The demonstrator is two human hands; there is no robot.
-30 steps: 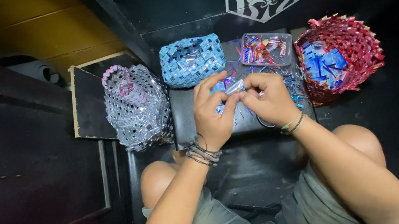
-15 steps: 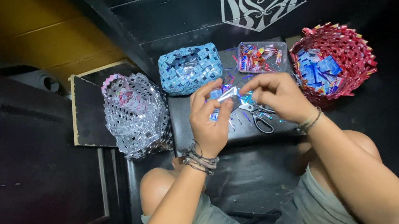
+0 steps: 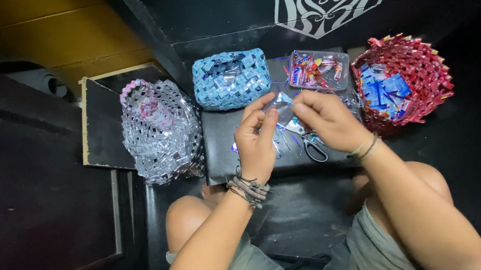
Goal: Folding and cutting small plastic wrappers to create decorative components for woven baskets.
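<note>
Both hands are pinching a small shiny wrapper strip (image 3: 281, 102) just above the black board (image 3: 218, 157). Left hand (image 3: 256, 142) is curling fingers shut on one end, right hand (image 3: 328, 118) is nipping the other w/ thumb & forefinger. Strip is looking light, thin, slippery, easily creased; prob best gripped at the ends. Scissors (image 3: 312, 143) are lying under the hands. Blue woven basket (image 3: 231, 79), silver bag (image 3: 160, 131), red basket (image 3: 428, 72), clear tray (image 3: 340, 79) are crowding round; dark, tight room.

Light falls from above onto the fingers (image 3: 262, 112) and what lies just around them; farther out the dark surroundings sink into deep shadow. Foil beside the fingertips glints. Focus is sharp at centre, and straight lines bow towards the frame edges.
</note>
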